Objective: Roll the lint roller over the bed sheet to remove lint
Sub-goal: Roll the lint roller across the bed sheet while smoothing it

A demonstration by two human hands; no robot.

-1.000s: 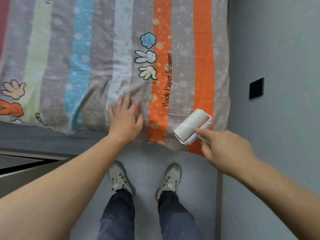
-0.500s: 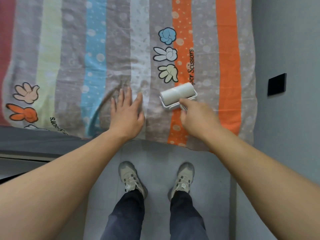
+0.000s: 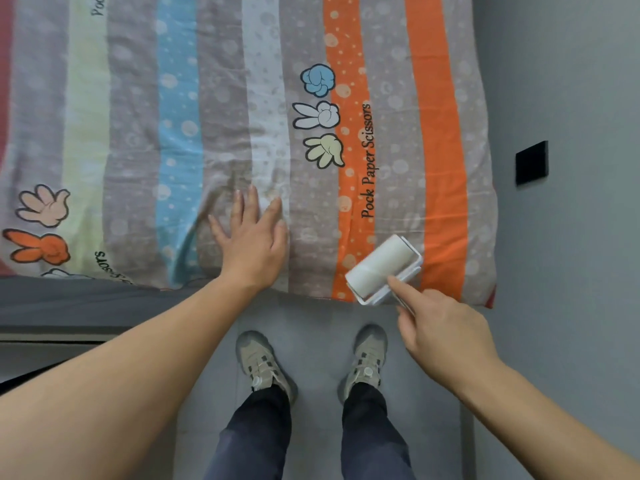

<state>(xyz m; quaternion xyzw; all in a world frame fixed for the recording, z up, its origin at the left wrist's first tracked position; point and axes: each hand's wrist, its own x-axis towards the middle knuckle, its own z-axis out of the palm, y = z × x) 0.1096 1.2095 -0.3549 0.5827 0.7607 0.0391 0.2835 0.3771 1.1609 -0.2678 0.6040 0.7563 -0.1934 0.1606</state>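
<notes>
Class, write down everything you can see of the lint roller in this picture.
The lint roller is a white drum, paper-like in look, set in a white plastic-looking frame. It lies slanted on the sheet close to the bed's near edge, across an orange stripe and the grey one beside it. The right hand grips its handle, index finger stretched toward the frame; the hand hides most of the handle.
</notes>
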